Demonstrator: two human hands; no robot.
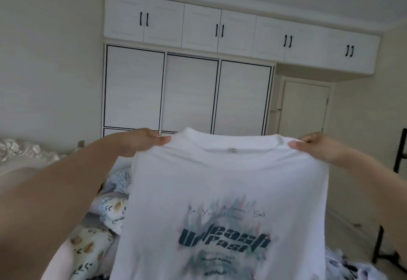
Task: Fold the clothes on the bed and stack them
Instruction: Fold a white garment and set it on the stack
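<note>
**Shirt lifted for folding; no stack in sight yet**

Early in the task, by the look of it. White printed T-shirt (222,191) held up in the air at the centre of view, hanging open and unfolded, graphic side toward the camera. Left hand (145,140) at 10 o'clock of the collar, pinching the shoulder seam with thumb on the near face. Right hand (312,144) at 2 o'clock, pinching the opposite shoulder the same way. Loose patterned clothes (99,224) heaped on the bed (52,266) at 8 o'clock, more crumpled fabric (352,266) at 4 o'clock. No folded pile visible anywhere; most of the bed hidden behind the shirt.

Still to do, judging from this: lay flat, fold, start the stack, then the rest.

Open air ahead toward the white wardrobe (187,90) at 12 o'clock. Carved headboard (24,151) at 9 o'clock, dark frame (399,154) at 3 o'clock, both well apart from the hands.
</note>
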